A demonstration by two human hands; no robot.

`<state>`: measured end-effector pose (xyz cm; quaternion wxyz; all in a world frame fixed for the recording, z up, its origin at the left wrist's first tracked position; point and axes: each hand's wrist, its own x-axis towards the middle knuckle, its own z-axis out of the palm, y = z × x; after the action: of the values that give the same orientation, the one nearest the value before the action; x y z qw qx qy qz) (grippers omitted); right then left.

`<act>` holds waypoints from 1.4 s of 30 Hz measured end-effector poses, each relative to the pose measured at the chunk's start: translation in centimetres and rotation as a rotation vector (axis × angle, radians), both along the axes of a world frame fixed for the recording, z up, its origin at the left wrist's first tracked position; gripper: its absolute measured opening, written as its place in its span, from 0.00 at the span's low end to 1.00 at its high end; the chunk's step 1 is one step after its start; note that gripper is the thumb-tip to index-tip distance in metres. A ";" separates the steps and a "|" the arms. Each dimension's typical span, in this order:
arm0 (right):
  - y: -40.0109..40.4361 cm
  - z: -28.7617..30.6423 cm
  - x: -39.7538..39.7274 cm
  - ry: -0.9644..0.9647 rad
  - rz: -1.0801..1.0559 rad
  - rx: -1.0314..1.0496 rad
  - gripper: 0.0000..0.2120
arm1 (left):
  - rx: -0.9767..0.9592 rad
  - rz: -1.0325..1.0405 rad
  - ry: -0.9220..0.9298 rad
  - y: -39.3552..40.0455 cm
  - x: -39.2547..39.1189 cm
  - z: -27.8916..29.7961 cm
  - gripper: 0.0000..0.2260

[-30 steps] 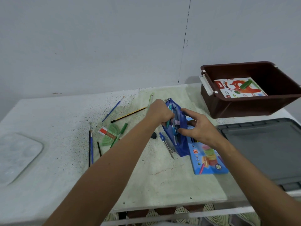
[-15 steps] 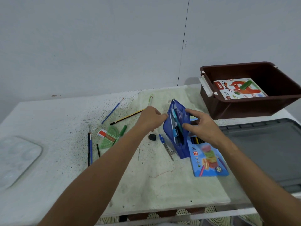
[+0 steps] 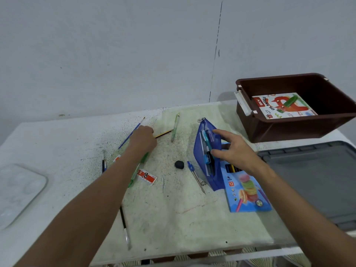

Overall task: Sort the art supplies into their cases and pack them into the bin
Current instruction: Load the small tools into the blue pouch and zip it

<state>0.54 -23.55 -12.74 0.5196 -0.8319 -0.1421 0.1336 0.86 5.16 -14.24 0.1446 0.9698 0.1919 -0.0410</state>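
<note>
My right hand [image 3: 236, 153] holds the blue pencil case [image 3: 202, 151] open on its edge, thumb and forefinger on the rim; several pens stand inside. My left hand [image 3: 142, 140] is far to the left of the case, fingers curled down over the left end of a yellow-black pencil [image 3: 164, 133] that lies on the table. A blue box of coloured pencils [image 3: 248, 195] lies partly under the case. The brown bin [image 3: 285, 130] at the back right holds an oil pastels box [image 3: 283, 106].
Loose on the table: a green pen [image 3: 175, 128], blue paintbrush [image 3: 130, 134], black eraser [image 3: 179, 164], compass [image 3: 196, 176], red-white ruler [image 3: 147, 176], black brush [image 3: 124, 222]. A grey lid [image 3: 316, 180] lies right, a clear palette [image 3: 17, 189] far left.
My left hand left the pencil case and moved left to the yellow-black pencil. My right hand kept hold of the case.
</note>
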 end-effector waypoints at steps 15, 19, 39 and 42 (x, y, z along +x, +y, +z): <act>0.5 0.5 -0.2 -0.010 0.001 0.043 0.32 | -0.256 0.092 -0.198 -1.0 3.1 0.6 0.13; 0.8 0.6 -0.3 -0.006 0.006 0.052 0.33 | -0.463 0.165 -0.180 -3.8 3.8 0.4 0.13; -0.6 1.0 -0.1 -0.013 0.007 -0.071 0.43 | -0.853 -0.097 0.136 -8.5 -3.9 10.6 0.08; -0.6 1.2 -0.4 -0.014 0.029 -0.090 0.43 | -0.883 -0.084 0.267 -10.0 -4.2 10.1 0.08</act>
<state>0.12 -24.19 -11.56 0.4784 -0.8533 -0.1515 0.1414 -3.34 -4.79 -4.16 0.5161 0.8086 0.1333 -0.2492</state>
